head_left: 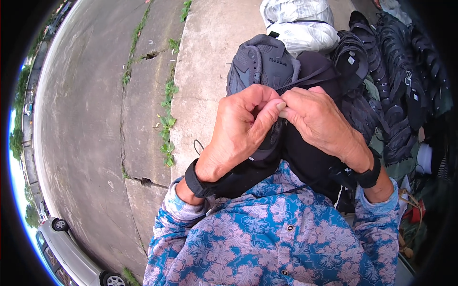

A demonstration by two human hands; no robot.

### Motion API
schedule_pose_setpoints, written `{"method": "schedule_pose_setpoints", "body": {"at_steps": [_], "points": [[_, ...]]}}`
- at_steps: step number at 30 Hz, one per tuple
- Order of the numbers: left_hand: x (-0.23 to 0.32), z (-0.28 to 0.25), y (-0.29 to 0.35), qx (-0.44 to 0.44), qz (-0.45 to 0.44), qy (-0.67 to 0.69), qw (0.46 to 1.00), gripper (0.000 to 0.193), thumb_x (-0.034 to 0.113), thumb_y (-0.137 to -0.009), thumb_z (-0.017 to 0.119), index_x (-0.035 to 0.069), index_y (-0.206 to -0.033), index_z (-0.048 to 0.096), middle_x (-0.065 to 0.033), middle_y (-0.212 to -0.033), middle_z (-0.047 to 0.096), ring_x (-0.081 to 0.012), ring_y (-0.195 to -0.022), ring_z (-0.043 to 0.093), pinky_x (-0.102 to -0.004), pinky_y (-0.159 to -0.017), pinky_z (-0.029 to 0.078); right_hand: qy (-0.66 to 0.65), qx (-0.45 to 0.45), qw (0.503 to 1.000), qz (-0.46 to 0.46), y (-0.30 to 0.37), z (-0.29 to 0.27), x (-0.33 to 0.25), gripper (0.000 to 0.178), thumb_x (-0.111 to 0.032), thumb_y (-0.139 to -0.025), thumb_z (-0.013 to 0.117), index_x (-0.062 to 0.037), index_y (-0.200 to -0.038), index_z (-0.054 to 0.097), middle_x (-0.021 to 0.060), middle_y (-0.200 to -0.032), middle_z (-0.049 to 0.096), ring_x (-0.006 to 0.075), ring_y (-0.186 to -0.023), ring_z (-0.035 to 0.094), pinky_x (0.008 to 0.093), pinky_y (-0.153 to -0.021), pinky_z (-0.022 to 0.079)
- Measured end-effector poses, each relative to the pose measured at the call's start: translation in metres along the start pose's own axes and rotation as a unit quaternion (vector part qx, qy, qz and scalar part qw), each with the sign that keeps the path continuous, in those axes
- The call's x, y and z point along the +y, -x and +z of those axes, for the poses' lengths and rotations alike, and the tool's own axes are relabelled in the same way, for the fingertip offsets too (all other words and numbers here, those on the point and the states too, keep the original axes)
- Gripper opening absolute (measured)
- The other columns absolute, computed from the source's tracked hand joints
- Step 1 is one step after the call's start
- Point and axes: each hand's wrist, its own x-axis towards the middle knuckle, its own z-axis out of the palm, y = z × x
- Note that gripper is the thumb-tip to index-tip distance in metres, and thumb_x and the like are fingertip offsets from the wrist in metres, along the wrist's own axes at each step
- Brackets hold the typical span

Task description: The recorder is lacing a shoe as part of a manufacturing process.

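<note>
On my lap lies a dark grey shoe upper (267, 59) with a row of eyelets, partly covered by my hands. My left hand (234, 126) is closed, thumb and fingers pinched together over the upper. My right hand (324, 121) is closed too, its fingertips meeting the left ones. A dark shoelace (310, 76) runs from the upper right into the spot where the fingertips meet. Both hands appear to grip it, though the fingers hide the held part. A thin dark cord (296, 188) lies across my patterned shirt.
Rows of stacked black shoe uppers (398, 81) fill the right side. A white plastic-wrapped bundle (303, 26) stands beyond my knees. To the left stretches cracked concrete (90, 119) with weeds (167, 121) along a joint. A silver car (71, 255) is at the lower left.
</note>
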Motion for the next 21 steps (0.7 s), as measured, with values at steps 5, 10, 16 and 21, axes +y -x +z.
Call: {"method": "schedule_pose_setpoints", "body": {"at_steps": [5,10,16,21], "points": [[-0.010,-0.004,-0.001,0.023,0.062,-0.060,0.996,0.009,0.007,-0.090,0.067,-0.001,-0.093,0.065,-0.0084,-0.068,0.062,-0.0118,-0.060,0.058,-0.0270,-0.055,0.046,-0.111,0.037,0.993,0.013,0.000,0.003,0.001,0.012,-0.008,-0.088,0.063,0.0007,-0.087,0.055,0.0161,-0.077,0.058,0.0389,-0.073,0.060,0.0446,-0.062,0.045],[-0.014,-0.011,-0.005,-0.011,0.119,-0.152,0.981,0.009,0.005,-0.089,0.067,-0.001,-0.095,0.065,-0.0063,-0.076,0.063,-0.0120,-0.069,0.059,-0.0258,-0.062,0.048,-0.070,0.050,0.995,0.041,0.002,0.004,0.005,0.010,-0.008,-0.085,0.063,-0.0011,-0.091,0.058,0.0143,-0.079,0.059,0.0376,-0.076,0.060,0.0437,-0.064,0.046],[-0.022,-0.010,-0.007,-0.007,0.056,-0.116,0.992,0.008,0.002,-0.087,0.065,-0.001,-0.095,0.066,-0.0051,-0.077,0.064,-0.0120,-0.070,0.060,-0.0256,-0.063,0.048,0.047,0.055,0.997,0.014,0.006,0.019,0.006,0.009,-0.007,-0.079,0.064,-0.0043,-0.087,0.061,0.0113,-0.079,0.062,0.0347,-0.072,0.061,0.0432,-0.067,0.044],[-0.020,-0.011,-0.009,-0.027,0.005,-0.132,0.991,0.010,0.003,-0.090,0.064,0.000,-0.100,0.066,0.0025,-0.080,0.064,-0.0034,-0.074,0.056,-0.0207,-0.066,0.046,0.061,0.012,0.998,0.002,0.004,0.015,0.010,0.009,-0.007,-0.076,0.063,-0.0033,-0.084,0.059,0.0129,-0.076,0.063,0.0346,-0.073,0.063,0.0440,-0.067,0.046]]}}
